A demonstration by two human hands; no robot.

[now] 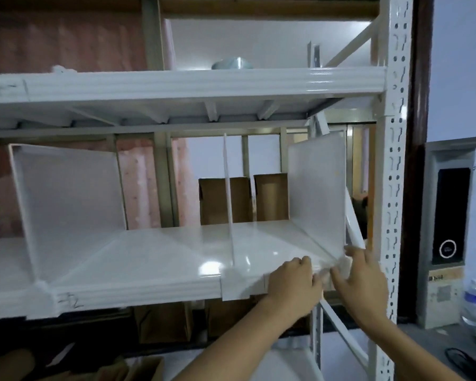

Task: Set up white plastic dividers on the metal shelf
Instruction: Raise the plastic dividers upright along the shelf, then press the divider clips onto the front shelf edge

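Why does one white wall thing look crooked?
The loose divider at the shelf's right end leans, unlike the upright dividers beside it. Both hands are at its base, so it seems not yet set.

The left hand (293,281) covers the front foot of the right divider (318,188), and where its fingertips meet the right hand (362,281) is blurred, so the grip cannot be told. The left divider (66,204) runs off the picture's left edge. Marks on the shelf (149,287) lip are illegible.
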